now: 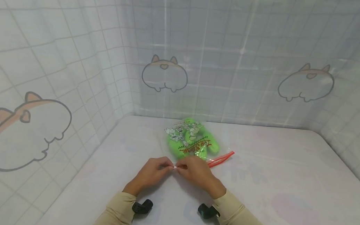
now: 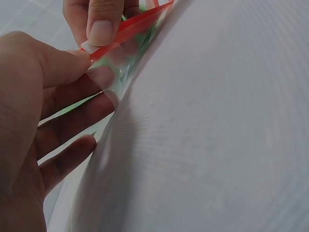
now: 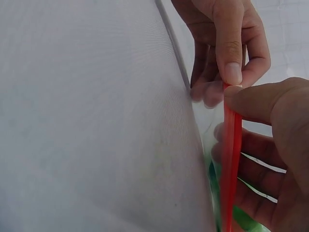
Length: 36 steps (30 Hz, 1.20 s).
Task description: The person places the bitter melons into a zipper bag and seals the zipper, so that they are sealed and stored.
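A clear zip bag (image 1: 193, 141) with cartoon figures and red lettering lies on the table, holding a rounded, bright green thing (image 1: 212, 148). Along its near edge runs a red zip strip (image 3: 231, 150). My left hand (image 1: 150, 175) pinches the strip's end between thumb and forefinger, its other fingers spread behind the clear plastic. Right beside it, thumb tip close to thumb tip, my right hand (image 1: 197, 173) pinches the same strip at a small white slider (image 2: 89, 47). In the head view the right hand covers part of the strip.
White table (image 1: 255, 201) with faint printed shapes lies under both arms. Pale gridded curtains (image 1: 227, 60) with cartoon animal prints stand behind and at both sides. Each wrist carries a black camera, one by the left sleeve (image 1: 117, 207), one by the right sleeve (image 1: 238, 214).
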Each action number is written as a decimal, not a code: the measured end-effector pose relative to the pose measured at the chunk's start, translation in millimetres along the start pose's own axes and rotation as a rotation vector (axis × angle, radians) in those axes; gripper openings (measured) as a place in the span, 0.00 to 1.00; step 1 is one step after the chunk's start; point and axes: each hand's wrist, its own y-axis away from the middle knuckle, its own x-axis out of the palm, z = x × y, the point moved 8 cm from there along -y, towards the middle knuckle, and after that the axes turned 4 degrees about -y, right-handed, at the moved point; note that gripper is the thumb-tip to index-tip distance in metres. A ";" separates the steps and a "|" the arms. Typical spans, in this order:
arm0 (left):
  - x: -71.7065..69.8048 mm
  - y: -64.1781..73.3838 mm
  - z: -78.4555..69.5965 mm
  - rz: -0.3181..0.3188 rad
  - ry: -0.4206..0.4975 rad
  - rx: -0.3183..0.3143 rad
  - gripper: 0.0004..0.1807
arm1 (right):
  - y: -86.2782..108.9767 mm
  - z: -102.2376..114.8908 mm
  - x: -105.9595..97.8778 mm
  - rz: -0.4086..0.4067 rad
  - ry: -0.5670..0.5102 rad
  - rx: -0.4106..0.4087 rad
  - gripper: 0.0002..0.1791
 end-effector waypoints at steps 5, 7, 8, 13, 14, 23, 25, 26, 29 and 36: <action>-1.3 0.0 -2.1 -0.004 0.002 0.018 0.03 | 0.4 -0.6 -1.5 -0.030 0.027 -0.017 0.06; -1.5 0.0 -2.7 -0.007 0.004 0.029 0.03 | 0.8 -0.5 -2.7 -0.048 0.038 -0.028 0.06; -1.5 0.0 -3.0 -0.008 0.005 0.032 0.03 | 1.0 -0.6 -3.3 -0.056 0.040 -0.034 0.06; -2.8 0.4 -3.9 -0.014 -0.001 0.037 0.02 | 2.0 0.3 -5.9 -0.076 0.058 -0.057 0.05; -3.4 0.6 -4.4 -0.016 -0.004 0.035 0.02 | 2.3 0.6 -6.6 -0.077 0.061 -0.060 0.05; -7.6 1.6 -5.7 -0.039 -0.012 0.009 0.03 | 5.7 -2.1 -13.4 -0.087 0.099 -0.030 0.06; -7.0 1.4 -4.1 -0.038 -0.001 -0.012 0.02 | 5.9 -2.2 -13.3 -0.084 0.085 -0.026 0.06; -6.5 1.3 -2.8 -0.036 0.005 -0.028 0.02 | 6.0 -2.3 -13.2 -0.082 0.079 -0.020 0.06; -2.9 0.5 1.2 -0.021 0.043 -0.082 0.02 | 6.2 -2.8 -12.9 -0.081 0.065 -0.001 0.06; -2.5 -0.4 -6.0 -0.056 0.040 -0.067 0.06 | 5.5 -1.0 -13.3 -0.088 0.055 0.001 0.06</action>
